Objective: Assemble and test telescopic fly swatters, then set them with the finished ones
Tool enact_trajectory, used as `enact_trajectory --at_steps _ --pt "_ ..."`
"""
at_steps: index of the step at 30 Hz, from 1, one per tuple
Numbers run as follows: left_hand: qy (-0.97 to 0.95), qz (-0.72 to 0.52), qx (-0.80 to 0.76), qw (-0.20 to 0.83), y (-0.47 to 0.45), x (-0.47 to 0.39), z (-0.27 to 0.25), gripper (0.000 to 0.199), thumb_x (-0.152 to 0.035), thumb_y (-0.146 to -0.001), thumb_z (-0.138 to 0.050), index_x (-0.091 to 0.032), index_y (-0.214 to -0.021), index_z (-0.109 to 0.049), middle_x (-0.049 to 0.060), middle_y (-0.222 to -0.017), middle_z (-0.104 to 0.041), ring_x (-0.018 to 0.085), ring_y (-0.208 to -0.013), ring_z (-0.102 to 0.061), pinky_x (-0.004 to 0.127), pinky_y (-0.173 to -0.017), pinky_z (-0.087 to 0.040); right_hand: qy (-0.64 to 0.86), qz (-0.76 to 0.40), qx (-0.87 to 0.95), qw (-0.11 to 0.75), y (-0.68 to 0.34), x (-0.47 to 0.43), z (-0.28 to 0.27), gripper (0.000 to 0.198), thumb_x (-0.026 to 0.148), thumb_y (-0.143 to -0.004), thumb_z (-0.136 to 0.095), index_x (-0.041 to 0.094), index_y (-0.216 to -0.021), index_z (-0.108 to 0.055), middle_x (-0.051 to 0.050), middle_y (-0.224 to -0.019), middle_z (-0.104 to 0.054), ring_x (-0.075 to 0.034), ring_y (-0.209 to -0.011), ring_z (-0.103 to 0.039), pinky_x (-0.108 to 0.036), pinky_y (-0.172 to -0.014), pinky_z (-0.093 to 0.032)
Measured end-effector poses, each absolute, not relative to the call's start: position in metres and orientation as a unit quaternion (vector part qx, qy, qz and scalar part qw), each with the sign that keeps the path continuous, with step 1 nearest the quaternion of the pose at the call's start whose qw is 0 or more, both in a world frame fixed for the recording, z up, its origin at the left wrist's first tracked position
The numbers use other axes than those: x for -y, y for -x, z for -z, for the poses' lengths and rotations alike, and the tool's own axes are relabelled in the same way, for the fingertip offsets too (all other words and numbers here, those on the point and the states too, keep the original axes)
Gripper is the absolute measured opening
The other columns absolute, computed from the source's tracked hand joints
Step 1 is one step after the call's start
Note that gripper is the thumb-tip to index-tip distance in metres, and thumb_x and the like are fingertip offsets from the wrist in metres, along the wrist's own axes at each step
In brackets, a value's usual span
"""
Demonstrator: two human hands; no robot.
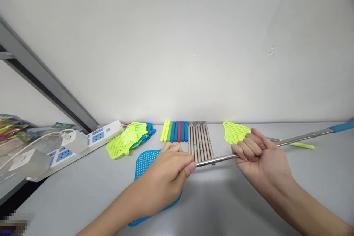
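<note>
A blue fly swatter (146, 160) with an extended telescopic metal rod (218, 159) stretches across the front of the table. My left hand (168, 173) is closed round the rod's thin end, just by the perforated blue head, and hides where they meet. Further along, my right hand (261, 155) wraps its fingers round the rod. The blue handle (343, 127) runs out of view at the right edge. Behind my right hand lies a yellow-green fly swatter (236, 132), its yellow handle (302, 145) showing to the right.
Several metal rods (200, 140) lie side by side near the wall, next to a row of coloured handles (174, 131). Yellow-green swatter heads (125, 142) overlap blue ones (149, 129) to the left. A power strip (96, 136) with plugged-in chargers (73, 142) runs along the left side.
</note>
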State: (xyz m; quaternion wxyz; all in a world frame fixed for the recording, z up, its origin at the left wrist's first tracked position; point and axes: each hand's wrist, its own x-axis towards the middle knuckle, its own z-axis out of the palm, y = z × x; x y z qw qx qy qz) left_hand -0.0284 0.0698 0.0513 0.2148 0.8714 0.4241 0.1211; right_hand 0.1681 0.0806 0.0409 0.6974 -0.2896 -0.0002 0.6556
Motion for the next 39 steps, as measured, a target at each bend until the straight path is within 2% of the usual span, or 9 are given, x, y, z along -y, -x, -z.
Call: enact_trajectory --at_steps 5,8,18,23,27,30,39 --pt "-0.844 -0.118 -0.426 0.303 0.027 -0.069 -0.046 0.029 -0.03 -0.089 -0.025 -0.019 -0.063 -0.033 -0.002 -0.069 -0.037 0.013 -0.074 -0.038 0.027 -0.07 -0.035 0.279 -0.646 0.056 0.709 -0.163 -0.072 -0.041 0.04 0.023 -0.079 -0.041 0.019 -0.055 -0.01 0.007 -0.05 0.0 -0.009 -0.042 -0.003 -0.023 -0.035 -0.017" --pt "-0.839 -0.122 -0.426 0.316 0.025 -0.067 -0.043 0.03 -0.03 -0.089 -0.024 -0.019 -0.063 -0.033 -0.002 -0.068 -0.037 0.014 -0.075 -0.038 0.027 -0.07 -0.035 0.279 -0.646 0.066 0.708 -0.163 -0.072 -0.041 0.04 0.024 -0.079 -0.041 0.019 -0.055 -0.009 0.008 -0.049 -0.001 -0.009 -0.041 -0.003 -0.023 -0.034 -0.018" --pt "-0.874 -0.128 -0.414 0.218 0.024 -0.069 -0.038 0.026 -0.023 -0.089 -0.025 -0.019 -0.064 -0.03 -0.003 -0.064 -0.037 0.012 -0.07 -0.036 0.03 -0.077 -0.03 0.271 -0.677 0.026 0.684 -0.164 -0.079 -0.038 0.033 0.02 -0.075 -0.043 0.019 -0.053 -0.018 0.009 -0.049 -0.007 -0.007 -0.038 -0.009 -0.021 -0.035 -0.021" --pt "-0.885 -0.124 -0.409 0.187 0.028 -0.073 -0.038 0.024 -0.021 -0.089 -0.026 -0.019 -0.068 -0.037 -0.003 -0.068 -0.044 0.013 -0.072 -0.039 0.033 -0.082 -0.027 0.262 -0.705 -0.014 0.659 -0.165 -0.086 -0.029 0.03 0.014 -0.074 -0.042 0.019 -0.055 -0.019 0.009 -0.048 -0.011 -0.005 -0.037 -0.018 -0.019 -0.037 -0.025" --pt "-0.894 -0.111 -0.411 0.14 0.032 -0.077 -0.041 0.024 -0.021 -0.088 -0.028 -0.019 -0.069 -0.041 -0.003 -0.067 -0.046 0.013 -0.072 -0.04 0.036 -0.084 -0.023 0.307 -0.726 -0.096 0.608 -0.171 -0.098 -0.024 0.026 0.008 -0.073 -0.037 0.019 -0.058 -0.02 0.009 -0.05 -0.017 -0.004 -0.037 -0.025 -0.019 -0.04 -0.031" --pt "-0.894 -0.104 -0.422 0.107 0.036 -0.081 -0.042 0.025 -0.023 -0.088 -0.029 -0.019 -0.066 -0.042 -0.003 -0.064 -0.047 0.013 -0.069 -0.04 0.037 -0.083 -0.023 0.328 -0.713 -0.116 0.608 -0.181 -0.107 -0.024 0.023 0.007 -0.074 -0.036 0.02 -0.061 -0.022 0.008 -0.053 -0.023 -0.004 -0.038 -0.029 -0.021 -0.042 -0.036" --pt "-0.886 -0.083 -0.443 0.11 0.04 -0.082 -0.046 0.028 -0.028 -0.089 -0.026 -0.02 -0.069 -0.044 -0.003 -0.065 -0.049 0.013 -0.068 -0.042 0.039 -0.088 -0.019 0.329 -0.701 -0.13 0.619 -0.206 -0.12 -0.028 0.016 0.008 -0.074 -0.032 0.02 -0.065 -0.026 0.007 -0.055 -0.026 -0.005 -0.039 -0.03 -0.023 -0.04 -0.039"
